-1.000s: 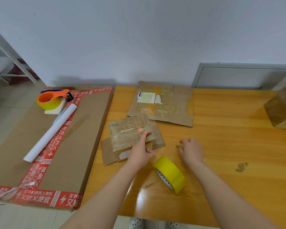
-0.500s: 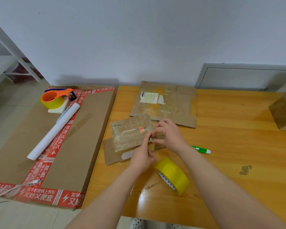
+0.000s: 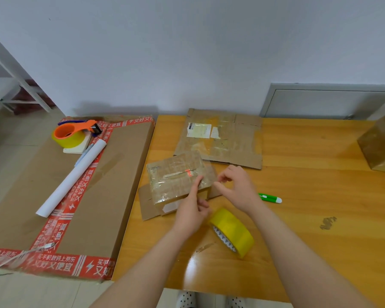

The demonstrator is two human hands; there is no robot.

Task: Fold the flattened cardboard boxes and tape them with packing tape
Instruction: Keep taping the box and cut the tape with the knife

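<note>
A small brown box (image 3: pixel 173 174) wrapped in clear tape sits on a flat cardboard piece (image 3: pixel 146 205) at the table's left. My left hand (image 3: pixel 192 212) presses its straight index finger on the box's top near the right edge. My right hand (image 3: pixel 237 187) hovers at the box's right end with thumb and fingers curled close together; whether it pinches tape cannot be told. A yellow packing tape roll (image 3: pixel 233 230) lies on its side just below both hands. A larger flattened cardboard box (image 3: pixel 231 143) lies behind.
A green and white cutter (image 3: pixel 272 198) lies right of my right hand on the wooden table (image 3: pixel 320 207). A taped box (image 3: pixel 380 147) stands at far right. Left of the table, a big carton (image 3: pixel 111 185) carries an orange tape dispenser (image 3: pixel 73 132) and a white paper roll (image 3: pixel 71 181).
My right hand left the green cutter on the table, moved left to the small box's right end, then drew back slightly. My left index finger has stayed on the box.
</note>
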